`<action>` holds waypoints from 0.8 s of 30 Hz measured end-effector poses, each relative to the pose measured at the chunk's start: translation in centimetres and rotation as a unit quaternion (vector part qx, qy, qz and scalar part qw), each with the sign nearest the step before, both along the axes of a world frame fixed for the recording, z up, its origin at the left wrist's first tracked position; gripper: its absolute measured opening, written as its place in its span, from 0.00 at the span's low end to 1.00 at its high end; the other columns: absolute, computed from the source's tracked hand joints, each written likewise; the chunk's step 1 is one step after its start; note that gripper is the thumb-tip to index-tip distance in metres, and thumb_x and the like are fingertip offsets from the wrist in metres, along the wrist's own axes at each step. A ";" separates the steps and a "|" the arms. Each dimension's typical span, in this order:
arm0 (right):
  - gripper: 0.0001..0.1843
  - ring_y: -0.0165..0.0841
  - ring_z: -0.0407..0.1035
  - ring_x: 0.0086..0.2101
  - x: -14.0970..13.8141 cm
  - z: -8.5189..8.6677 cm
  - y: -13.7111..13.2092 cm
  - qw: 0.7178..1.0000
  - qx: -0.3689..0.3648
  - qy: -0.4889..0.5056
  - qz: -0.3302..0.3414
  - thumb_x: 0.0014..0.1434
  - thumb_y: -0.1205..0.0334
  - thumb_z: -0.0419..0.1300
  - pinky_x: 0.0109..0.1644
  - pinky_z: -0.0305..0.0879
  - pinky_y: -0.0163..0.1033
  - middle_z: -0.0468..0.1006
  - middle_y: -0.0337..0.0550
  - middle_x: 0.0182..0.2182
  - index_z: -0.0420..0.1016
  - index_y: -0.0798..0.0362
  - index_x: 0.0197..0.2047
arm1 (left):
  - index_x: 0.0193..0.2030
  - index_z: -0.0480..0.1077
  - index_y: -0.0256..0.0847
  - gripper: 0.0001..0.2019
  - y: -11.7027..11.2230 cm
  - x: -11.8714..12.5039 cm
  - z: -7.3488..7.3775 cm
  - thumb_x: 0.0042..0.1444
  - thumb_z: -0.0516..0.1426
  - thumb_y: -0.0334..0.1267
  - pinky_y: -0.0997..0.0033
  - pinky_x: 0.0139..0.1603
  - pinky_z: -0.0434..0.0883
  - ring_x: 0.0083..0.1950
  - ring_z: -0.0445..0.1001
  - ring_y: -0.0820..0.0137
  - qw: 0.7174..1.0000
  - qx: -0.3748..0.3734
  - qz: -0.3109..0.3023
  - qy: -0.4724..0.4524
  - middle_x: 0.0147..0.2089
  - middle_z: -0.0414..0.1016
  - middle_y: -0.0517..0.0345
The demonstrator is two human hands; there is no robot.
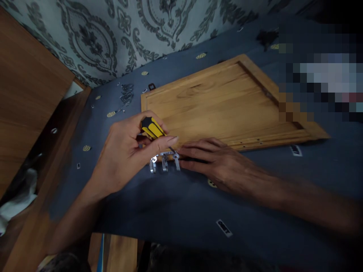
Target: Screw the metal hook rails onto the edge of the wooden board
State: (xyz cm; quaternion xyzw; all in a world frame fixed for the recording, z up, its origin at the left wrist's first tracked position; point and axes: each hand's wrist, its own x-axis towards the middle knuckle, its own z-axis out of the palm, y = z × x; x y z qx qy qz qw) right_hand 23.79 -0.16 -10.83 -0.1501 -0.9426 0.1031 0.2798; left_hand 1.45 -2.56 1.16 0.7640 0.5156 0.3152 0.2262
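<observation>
My left hand [124, 147] is closed round a screwdriver [154, 128] with a yellow and black handle. Its shaft slants down to the right, and the tip meets the rightmost hook of a silver metal hook strip [165, 160]. The strip lies against the near edge of a framed wooden panel [215, 102], with its hooks facing me. Beside that same hook, the fingertips of my right hand [218, 158] press close together at the panel's edge. Whether they pinch a small part is hidden.
More metal hooks [127, 94] and small pieces lie on the dark blue patterned cloth [184, 211], left of the panel. A small brown square piece [152, 86] sits by its far left corner. Patterned wallpaper [93, 37] rises behind; wooden furniture [28, 90] stands left.
</observation>
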 end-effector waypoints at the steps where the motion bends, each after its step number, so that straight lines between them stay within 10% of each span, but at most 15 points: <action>1: 0.24 0.43 0.72 0.57 0.0 0.0 0.0 1.000 0.003 0.002 0.000 0.64 0.74 0.49 0.59 0.68 0.55 0.81 0.54 0.56 0.77 0.53 0.58 | 0.33 0.73 0.41 0.14 0.0 0.0 0.0 0.57 0.69 0.47 0.78 0.25 0.69 0.27 0.71 0.76 1.000 -0.003 -0.002 -0.003 0.28 0.74 0.63; 24: 0.24 0.44 0.72 0.57 0.0 0.1 -0.1 1.000 0.006 0.002 -0.002 0.63 0.76 0.51 0.60 0.68 0.55 0.81 0.54 0.56 0.77 0.55 0.58 | 0.34 0.72 0.42 0.15 0.2 -0.2 0.3 0.58 0.68 0.50 0.76 0.21 0.68 0.24 0.72 0.73 0.999 0.004 0.009 0.052 0.26 0.74 0.64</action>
